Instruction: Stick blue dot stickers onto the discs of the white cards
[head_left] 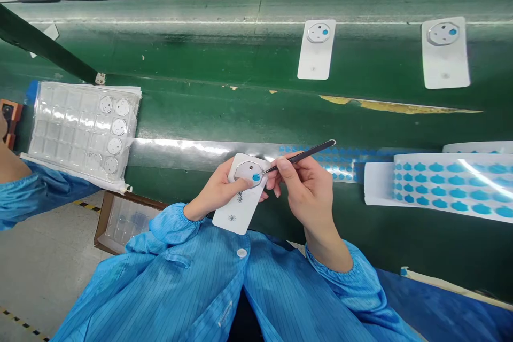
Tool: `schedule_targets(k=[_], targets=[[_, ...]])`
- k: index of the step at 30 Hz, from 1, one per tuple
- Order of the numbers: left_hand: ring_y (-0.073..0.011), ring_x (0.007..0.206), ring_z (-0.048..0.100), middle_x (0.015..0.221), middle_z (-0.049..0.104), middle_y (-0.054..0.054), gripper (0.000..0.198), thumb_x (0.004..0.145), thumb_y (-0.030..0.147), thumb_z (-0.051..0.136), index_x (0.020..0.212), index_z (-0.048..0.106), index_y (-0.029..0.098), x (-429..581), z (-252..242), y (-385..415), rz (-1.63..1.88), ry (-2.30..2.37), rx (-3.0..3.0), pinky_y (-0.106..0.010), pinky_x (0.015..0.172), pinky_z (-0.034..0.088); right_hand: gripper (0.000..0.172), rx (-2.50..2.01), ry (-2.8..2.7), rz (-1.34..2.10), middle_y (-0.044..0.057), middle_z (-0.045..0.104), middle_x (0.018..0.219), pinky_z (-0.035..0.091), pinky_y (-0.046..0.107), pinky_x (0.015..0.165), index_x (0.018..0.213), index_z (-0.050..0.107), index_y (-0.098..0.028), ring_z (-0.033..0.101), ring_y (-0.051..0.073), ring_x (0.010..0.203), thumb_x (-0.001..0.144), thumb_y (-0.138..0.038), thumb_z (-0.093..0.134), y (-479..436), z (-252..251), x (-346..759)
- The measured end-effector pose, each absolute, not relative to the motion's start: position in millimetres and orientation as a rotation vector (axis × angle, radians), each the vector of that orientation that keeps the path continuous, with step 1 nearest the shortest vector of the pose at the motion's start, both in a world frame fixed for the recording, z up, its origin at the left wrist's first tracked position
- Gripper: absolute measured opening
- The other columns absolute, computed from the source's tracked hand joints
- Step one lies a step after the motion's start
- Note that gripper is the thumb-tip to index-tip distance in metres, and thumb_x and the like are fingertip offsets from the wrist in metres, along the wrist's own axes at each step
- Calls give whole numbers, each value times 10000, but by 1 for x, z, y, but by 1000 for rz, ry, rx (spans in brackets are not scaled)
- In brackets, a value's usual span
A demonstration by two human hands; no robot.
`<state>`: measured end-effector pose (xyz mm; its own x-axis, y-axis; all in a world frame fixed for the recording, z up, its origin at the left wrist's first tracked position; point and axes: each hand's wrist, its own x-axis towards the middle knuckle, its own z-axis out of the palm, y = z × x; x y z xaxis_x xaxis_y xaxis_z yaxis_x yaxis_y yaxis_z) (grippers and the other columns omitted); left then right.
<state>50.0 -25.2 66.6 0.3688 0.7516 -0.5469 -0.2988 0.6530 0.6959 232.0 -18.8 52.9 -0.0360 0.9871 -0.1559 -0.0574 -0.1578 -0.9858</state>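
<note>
Tilted in front of my chest is a white phone-shaped panel [239,208], which my left hand [220,187] grips by its left side with the thumb on top. Near its upper end sits a pale octagonal plate with small dark holes and a blue round sticker [256,177]. My right hand [302,184] pinches black tweezers [312,150], and their tip meets the edge of that sticker. Some right fingers are close to the panel's right edge. Behind my hands lies a clear strip [192,154] with rows of small blue stickers.
Two similar white panels [316,56] lie on the green bench [192,101]. At left is a clear tray [80,133] with several round pieces. A sheet of blue stickers [452,184] curls at right. Another person's sleeve [44,195] reaches in at left, above a cardboard box [102,219].
</note>
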Motion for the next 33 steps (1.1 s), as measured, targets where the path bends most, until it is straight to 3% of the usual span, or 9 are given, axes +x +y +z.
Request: schedule_targets(k=[15, 29, 33], targets=[[-278, 779, 795, 943, 770, -69, 420, 833, 312, 817, 1176, 611, 186, 47, 63, -26, 744, 961, 575, -354, 681, 653, 330, -1283, -1099, 1356, 13, 676, 687, 526, 258, 430, 935, 676, -223, 633, 146, 534, 997, -545, 704, -20, 56, 227], [-274, 782, 799, 959, 774, -67, 426, 858, 386, 853, 1154, 629, 177, 45, 63, -27, 755, 1012, 623, -391, 712, 684, 193, -1215, -1137, 1318, -12, 683, 682, 526, 233, 452, 976, 687, -221, 632, 126, 521, 1036, -404, 689, -23, 52, 222], [-273, 769, 799, 920, 781, -64, 403, 843, 388, 866, 1106, 652, 170, 46, 65, -27, 787, 1046, 579, -377, 688, 681, 180, -1117, -1106, 1164, -4, 655, 734, 510, 264, 481, 942, 678, -230, 630, 141, 577, 1053, -368, 647, -23, 52, 216]])
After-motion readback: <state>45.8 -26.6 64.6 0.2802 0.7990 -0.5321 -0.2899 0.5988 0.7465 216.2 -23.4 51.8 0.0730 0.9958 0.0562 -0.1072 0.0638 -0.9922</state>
